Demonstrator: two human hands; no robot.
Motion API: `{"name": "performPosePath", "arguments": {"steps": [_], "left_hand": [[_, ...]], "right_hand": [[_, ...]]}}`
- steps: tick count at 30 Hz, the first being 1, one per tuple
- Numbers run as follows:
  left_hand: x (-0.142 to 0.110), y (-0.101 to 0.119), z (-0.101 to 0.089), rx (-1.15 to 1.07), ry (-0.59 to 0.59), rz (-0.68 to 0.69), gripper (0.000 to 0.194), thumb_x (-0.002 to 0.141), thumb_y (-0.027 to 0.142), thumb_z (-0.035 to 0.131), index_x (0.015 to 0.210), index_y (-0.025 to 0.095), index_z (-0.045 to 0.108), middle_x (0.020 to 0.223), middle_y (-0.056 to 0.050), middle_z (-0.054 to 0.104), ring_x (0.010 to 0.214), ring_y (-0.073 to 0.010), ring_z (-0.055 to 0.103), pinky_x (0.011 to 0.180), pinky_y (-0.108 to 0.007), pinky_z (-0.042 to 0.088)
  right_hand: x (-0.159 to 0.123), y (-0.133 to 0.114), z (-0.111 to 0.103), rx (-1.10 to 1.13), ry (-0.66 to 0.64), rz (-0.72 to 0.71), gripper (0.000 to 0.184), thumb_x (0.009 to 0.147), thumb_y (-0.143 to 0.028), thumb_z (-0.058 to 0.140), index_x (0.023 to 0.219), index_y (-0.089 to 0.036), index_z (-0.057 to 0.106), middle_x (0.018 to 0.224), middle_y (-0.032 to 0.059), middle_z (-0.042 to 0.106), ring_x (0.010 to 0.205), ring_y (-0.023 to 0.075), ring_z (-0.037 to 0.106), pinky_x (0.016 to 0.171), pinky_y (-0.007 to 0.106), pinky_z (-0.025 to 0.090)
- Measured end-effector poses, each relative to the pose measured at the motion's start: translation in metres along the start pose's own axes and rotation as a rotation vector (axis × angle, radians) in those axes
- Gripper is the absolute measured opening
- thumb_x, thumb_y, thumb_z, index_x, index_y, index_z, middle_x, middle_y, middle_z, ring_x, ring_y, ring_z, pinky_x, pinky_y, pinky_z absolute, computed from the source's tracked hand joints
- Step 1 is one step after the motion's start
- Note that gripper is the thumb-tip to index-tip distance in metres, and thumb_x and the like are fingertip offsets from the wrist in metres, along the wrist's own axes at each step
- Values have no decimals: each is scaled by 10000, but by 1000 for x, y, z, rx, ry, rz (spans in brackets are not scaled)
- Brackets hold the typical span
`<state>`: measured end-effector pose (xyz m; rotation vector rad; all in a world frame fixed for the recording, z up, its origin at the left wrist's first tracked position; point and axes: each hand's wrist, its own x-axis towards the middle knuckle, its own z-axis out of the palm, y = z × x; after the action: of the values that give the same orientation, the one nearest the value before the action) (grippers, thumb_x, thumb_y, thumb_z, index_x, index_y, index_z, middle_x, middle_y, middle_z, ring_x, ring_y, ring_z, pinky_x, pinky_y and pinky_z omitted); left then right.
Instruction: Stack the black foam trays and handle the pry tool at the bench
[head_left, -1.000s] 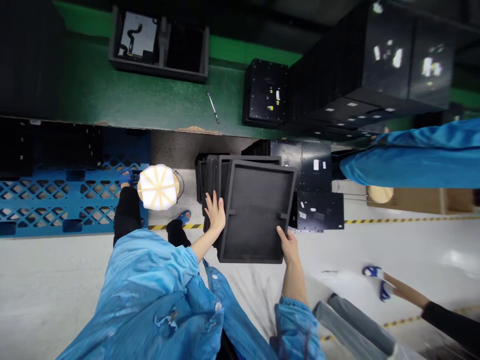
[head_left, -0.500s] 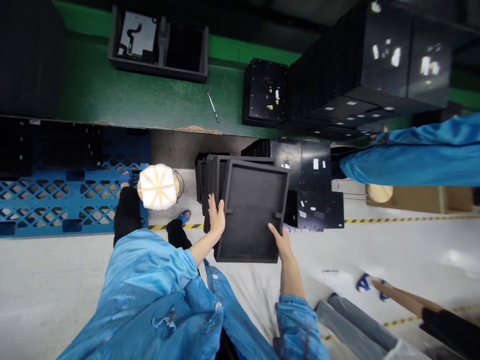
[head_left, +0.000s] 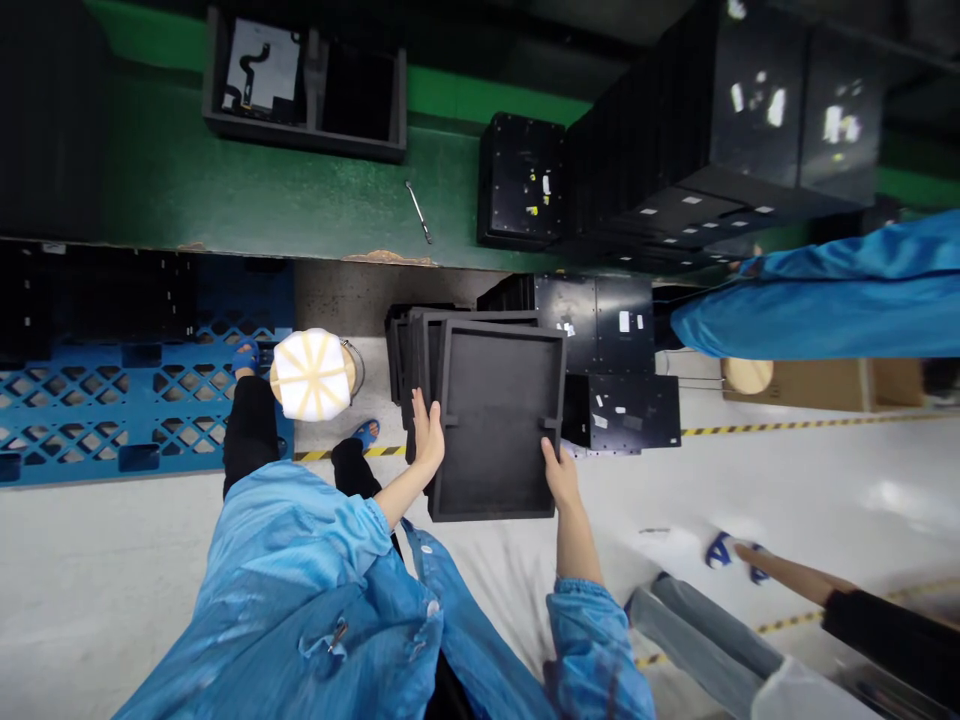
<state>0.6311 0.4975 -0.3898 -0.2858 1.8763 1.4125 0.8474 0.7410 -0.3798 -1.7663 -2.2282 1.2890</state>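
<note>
The black tray (head_left: 499,430) is set between the two hands, with its long sides pointing away from the body. Its right edge is pinched by the right hand (head_left: 562,480), thumb on the rim, other fingers hidden. Its left edge is met by the left hand (head_left: 427,437), held flat, fingers straight. More trays (head_left: 430,345) are seen behind, leftward.
</note>
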Motion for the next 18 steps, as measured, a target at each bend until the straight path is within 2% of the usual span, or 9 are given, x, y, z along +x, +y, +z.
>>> {"name": "performPosePath", "arguments": {"steps": [4, 7, 11, 16, 18], "left_hand": [[3, -6, -2, -10, 1, 32, 780, 1124, 660, 219, 1818, 311, 150, 1902, 34, 70, 1751, -155, 50, 1425, -356, 87], [5, -8, -6, -11, 6, 76, 766, 1135, 611, 175, 1820, 269, 166, 1902, 35, 83, 1747, -134, 56, 1416, -304, 87], [6, -5, -11, -14, 6, 89, 752, 1140, 594, 152, 1823, 279, 170, 1898, 52, 88, 1746, -139, 67, 1418, -301, 98], [8, -3, -10, -69, -42, 132, 847, 1115, 678, 326, 1827, 270, 116, 1901, 34, 52, 1752, -137, 41, 1421, -320, 44], [11, -5, -9, -79, -46, 123, 834, 1116, 676, 323, 1824, 276, 137, 1901, 40, 73, 1751, -132, 53, 1416, -312, 56]], "right_hand": [[-4, -9, -2, -66, 76, -110, 790, 968, -810, 570, 1380, -161, 755, 1416, 206, 751, 1391, 387, 653, 1255, 523, 458], [-3, -24, -2, -87, 98, -156, 748, 1012, -770, 531, 1422, -182, 744, 1443, 186, 741, 1397, 369, 650, 1246, 507, 464], [11, -38, 5, -98, 56, -155, 743, 1000, -788, 537, 1382, -189, 759, 1375, 162, 773, 1338, 374, 676, 1218, 508, 489], [30, -41, 20, -102, 40, -150, 815, 967, -822, 533, 1413, -172, 739, 1418, 169, 750, 1399, 383, 642, 1239, 500, 471], [33, -40, 21, -86, 18, -111, 825, 946, -830, 556, 1388, -163, 757, 1408, 172, 756, 1409, 391, 639, 1245, 498, 467]]}}
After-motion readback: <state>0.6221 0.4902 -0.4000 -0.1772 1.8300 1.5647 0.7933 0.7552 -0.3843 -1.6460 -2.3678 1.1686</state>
